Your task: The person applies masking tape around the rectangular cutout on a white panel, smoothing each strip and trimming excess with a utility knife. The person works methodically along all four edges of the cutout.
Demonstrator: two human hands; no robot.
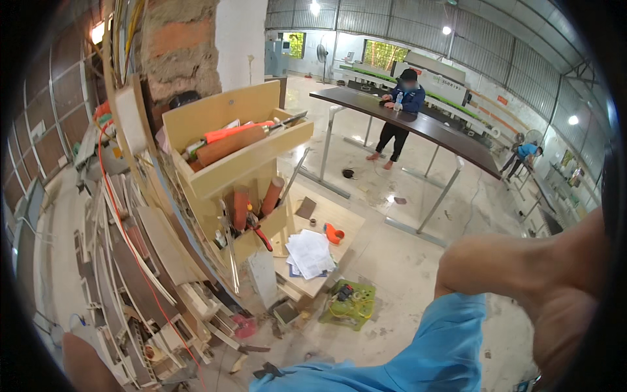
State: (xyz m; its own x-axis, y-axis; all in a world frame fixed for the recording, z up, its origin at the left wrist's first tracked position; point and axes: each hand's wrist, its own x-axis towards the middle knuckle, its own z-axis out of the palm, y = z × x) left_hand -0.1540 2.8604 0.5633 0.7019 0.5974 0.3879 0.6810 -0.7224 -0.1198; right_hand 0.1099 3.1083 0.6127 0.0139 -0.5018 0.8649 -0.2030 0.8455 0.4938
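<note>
My right arm (522, 274) crosses the near right, bent, blue sleeve below it; its hand is out of view, so I cannot tell its grip, and the left hand does not show at all. Nearest lies the green tray (347, 304) on the floor. A careless step could snag its coiled cord, or knock the leaning scrap boards (150, 274) at left.

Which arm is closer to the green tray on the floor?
Right. The right arm bends just right of the green tray; the left arm is far off, lower left.
</note>
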